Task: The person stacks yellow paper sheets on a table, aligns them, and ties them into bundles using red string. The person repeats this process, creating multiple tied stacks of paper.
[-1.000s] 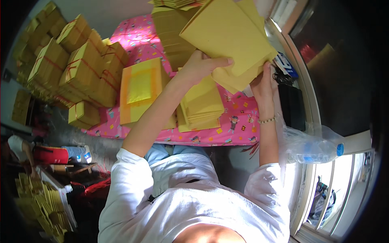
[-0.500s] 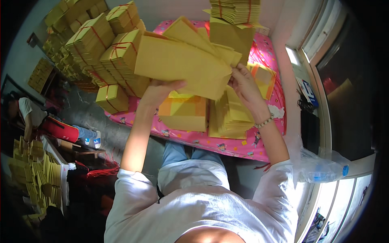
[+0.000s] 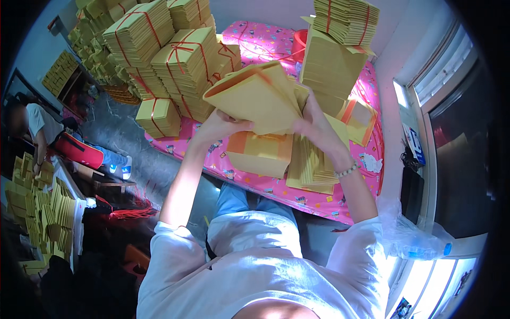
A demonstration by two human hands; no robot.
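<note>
Between my hands, above the bed, is a small batch of yellow-brown kraft paper envelopes (image 3: 255, 101), bent into a curve with its left end gaping. My left hand (image 3: 226, 127) grips the lower left edge, thumb on the near face and fingers underneath. At the right edge, my right hand (image 3: 321, 127) is closed around the envelopes, its thumb slightly blurred. Below them a kraft paper block with an orange band (image 3: 260, 154) lies on the pink patterned bed cover (image 3: 212, 159). Beside it leans a fanned pile of envelopes (image 3: 311, 167), partly hidden by my right forearm.
Stacks of envelopes tied with red string (image 3: 183, 66) rise at the left of the bed. Another tall stack (image 3: 334, 58) stands at the back right, near a red bucket (image 3: 300, 45). A seated person (image 3: 45, 127) works at a table on the left. A window (image 3: 462, 117) borders the right.
The envelopes, flat and fanned before, are now gathered and bent into a curve. My right hand has shifted further round their right edge. The view has moved slightly.
</note>
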